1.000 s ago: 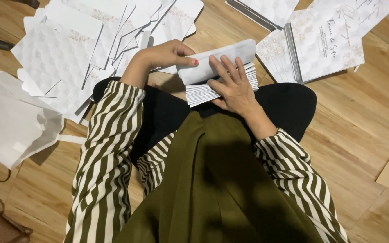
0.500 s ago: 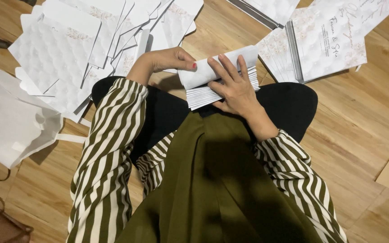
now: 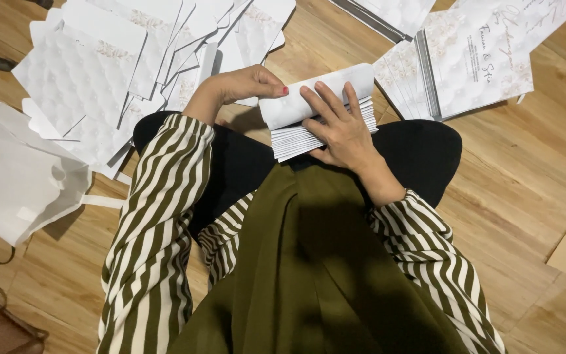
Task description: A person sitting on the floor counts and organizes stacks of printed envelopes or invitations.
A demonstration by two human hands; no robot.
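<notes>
Head view: at upper centre of the frame, a card stack (image 3: 322, 128) rests on the lap. The left hand (image 3: 247, 84) curls closed, pinching the end of the folded top card (image 3: 316, 95). The right hand (image 3: 339, 124) lies open, fingers spread flat on it. Loose cards (image 3: 93, 78) cover the floor (image 3: 532, 196) upper left; a white bag (image 3: 14, 177) lies at left.

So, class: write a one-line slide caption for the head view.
Left hand and right hand fold a white card over a paper stack on the lap.
</notes>
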